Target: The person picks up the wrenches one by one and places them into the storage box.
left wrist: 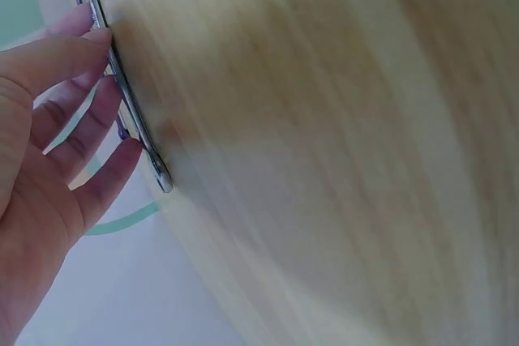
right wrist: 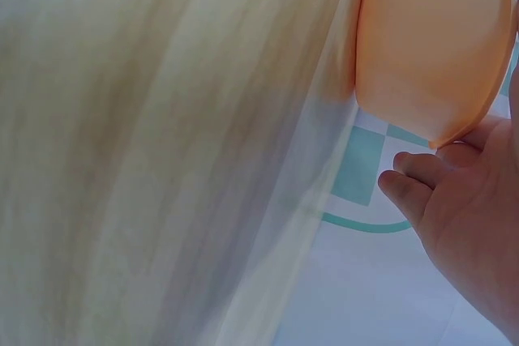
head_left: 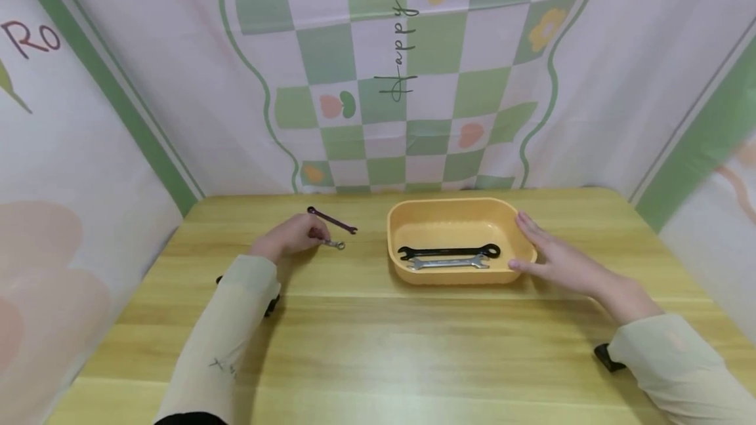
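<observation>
- While the left hand [head_left: 289, 238] pinches a silver metal wrench [head_left: 334, 244], the right hand [head_left: 556, 261], fingers apart, touches a yellow plastic bin [head_left: 443, 218].
- Pickup seems underway, calling next for lifting.

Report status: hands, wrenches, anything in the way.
Left hand pinching silver wrench; right hand touching yellow bin. Black wrench, second silver wrench inside it. Purple wrench just beyond left hand. No obstruction visible.

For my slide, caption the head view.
Left hand pinches a wrench; right hand touches the tray holding two more wrenches.
</observation>
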Motion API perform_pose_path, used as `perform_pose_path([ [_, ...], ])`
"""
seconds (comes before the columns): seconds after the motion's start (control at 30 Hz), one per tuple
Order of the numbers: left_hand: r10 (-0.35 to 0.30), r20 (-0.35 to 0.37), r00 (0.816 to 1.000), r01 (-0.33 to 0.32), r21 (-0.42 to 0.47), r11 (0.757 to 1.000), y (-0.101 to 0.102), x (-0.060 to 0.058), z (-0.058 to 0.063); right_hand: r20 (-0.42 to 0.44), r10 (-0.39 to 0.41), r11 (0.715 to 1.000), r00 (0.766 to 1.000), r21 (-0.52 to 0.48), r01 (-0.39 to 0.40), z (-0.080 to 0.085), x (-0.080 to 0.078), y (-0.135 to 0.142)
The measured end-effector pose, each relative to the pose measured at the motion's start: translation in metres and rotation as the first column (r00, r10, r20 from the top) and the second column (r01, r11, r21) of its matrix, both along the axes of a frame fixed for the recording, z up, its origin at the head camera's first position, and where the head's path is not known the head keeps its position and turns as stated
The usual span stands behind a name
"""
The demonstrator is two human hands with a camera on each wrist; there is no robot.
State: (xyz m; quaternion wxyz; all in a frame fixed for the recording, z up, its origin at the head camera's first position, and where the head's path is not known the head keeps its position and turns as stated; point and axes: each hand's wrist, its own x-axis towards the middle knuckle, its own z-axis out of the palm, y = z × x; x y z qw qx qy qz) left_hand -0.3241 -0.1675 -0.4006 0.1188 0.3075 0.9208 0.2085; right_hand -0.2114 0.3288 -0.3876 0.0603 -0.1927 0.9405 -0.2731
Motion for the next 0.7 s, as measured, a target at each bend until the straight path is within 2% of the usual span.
perform_pose_path([
  [0.33, -0.009, 0.015, 1.0, 0.009, 0.004, 1.0, 0.0, 0.0021, 0.0006, 0.001, 0.013, 1.0, 1.0, 0.003, -0.013, -0.0005, -0.0009, 0.0004],
  [0.57, -0.035, -0.029, 0.999, 0.034, -0.022, 0.999, 0.0016, 0.0026, 0.0016, -0.007, 0.021, 1.0, 1.0, 0.013, -0.021, 0.0024, -0.0009, 0.0002],
  [0.7, -0.036, -0.021, 0.999, 0.035, -0.034, 0.999, 0.0012, 0.0038, 0.0024, -0.002, 0.008, 1.0, 1.0, 0.009, -0.008, 0.0028, -0.0003, -0.0002],
])
